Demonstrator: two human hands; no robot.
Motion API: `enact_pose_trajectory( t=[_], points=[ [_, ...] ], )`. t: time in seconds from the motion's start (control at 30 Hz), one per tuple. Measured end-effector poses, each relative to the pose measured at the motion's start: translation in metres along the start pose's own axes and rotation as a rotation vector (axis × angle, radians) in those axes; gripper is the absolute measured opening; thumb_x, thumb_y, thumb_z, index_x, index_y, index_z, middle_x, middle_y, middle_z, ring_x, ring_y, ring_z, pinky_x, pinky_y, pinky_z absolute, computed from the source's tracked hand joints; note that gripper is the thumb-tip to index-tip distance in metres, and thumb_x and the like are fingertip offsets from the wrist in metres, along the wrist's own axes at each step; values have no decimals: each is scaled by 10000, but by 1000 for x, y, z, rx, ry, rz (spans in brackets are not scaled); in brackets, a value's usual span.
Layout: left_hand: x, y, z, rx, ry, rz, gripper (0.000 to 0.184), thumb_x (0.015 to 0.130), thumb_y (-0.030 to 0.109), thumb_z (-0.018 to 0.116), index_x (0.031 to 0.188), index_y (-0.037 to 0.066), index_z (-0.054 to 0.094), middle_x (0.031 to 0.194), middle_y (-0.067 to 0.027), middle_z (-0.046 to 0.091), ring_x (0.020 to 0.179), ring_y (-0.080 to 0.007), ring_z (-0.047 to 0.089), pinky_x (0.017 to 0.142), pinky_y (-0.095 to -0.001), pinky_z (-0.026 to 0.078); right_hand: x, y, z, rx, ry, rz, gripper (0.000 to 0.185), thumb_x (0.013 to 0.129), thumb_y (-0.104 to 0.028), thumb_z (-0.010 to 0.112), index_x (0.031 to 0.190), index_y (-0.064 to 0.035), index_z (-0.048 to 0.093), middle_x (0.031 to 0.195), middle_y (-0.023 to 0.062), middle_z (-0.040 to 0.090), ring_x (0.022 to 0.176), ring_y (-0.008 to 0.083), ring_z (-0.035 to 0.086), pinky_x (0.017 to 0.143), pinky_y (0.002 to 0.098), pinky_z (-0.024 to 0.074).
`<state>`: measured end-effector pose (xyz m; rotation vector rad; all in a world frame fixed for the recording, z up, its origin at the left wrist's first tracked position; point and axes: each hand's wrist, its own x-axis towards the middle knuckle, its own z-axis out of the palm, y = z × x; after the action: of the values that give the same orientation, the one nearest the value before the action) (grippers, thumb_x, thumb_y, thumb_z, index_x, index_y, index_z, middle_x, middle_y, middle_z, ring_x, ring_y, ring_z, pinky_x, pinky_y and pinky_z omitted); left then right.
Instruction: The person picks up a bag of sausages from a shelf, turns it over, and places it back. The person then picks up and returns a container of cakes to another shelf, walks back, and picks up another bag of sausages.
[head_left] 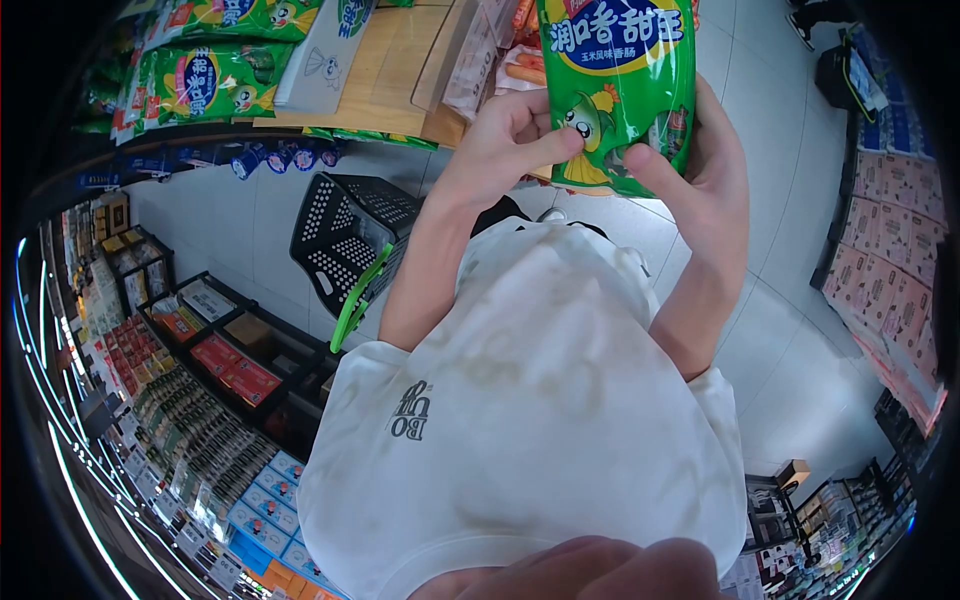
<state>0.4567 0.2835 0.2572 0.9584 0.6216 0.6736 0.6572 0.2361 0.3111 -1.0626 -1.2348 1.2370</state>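
Both hands hold a green bag of sausages (620, 110) up in front of me, its printed front with a cartoon face and large white characters turned my way. My left hand (525, 135) grips the bag's left edge, its thumb lying on the front. On the right side my right hand (690, 165) is wrapped round the lower edge, with its thumb pressed on the front near the bottom corner. The fingers behind the bag are partly hidden. A black perforated shopping basket (350, 235) with a green handle (360, 300) is beside my left forearm.
More green bags (205, 85) lie on a wooden display counter (390, 75) ahead to the left. Loaded shelves (235, 365) run along the left. Pink packages (885, 250) are stacked at the right. Part of a person (825, 15) shows at the upper right.
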Motion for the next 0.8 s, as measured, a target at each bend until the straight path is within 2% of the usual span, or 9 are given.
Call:
enact_pose_trajectory(
  t=[0.23,0.33,0.63,0.8],
  points=[
    [3,-4,7,-84,1,28,621,814,277,774,1271,-26,482,1156,-64,624,1027,-128,605,851,-278,500,0,-2,6,11,17,20,683,815,-120,754,1358,74,389,1214,106,568,1109,166,555,941,302,460],
    [3,-12,0,-45,-14,40,620,822,254,765,1284,-34,468,1161,-73,623,1047,-140,598,867,-295,498,-1,-7,11,2,16,0,699,813,-102,751,1373,77,374,1229,112,558,1113,172,555,947,305,460],
    [2,-9,5,-117,2,98,602,829,227,747,1289,-43,467,1181,-101,614,1065,-179,603,904,-336,498,0,3,5,23,-6,-26,731,829,-181,757,1387,73,359,1251,109,544,1159,182,526,978,317,437],
    [2,-3,8,-126,19,112,570,822,175,752,1266,-49,475,1176,-109,620,1051,-182,617,895,-331,510,0,5,7,24,-21,-15,710,830,-144,751,1385,68,361,1236,105,554,1145,179,535,972,316,446]
  ],
)
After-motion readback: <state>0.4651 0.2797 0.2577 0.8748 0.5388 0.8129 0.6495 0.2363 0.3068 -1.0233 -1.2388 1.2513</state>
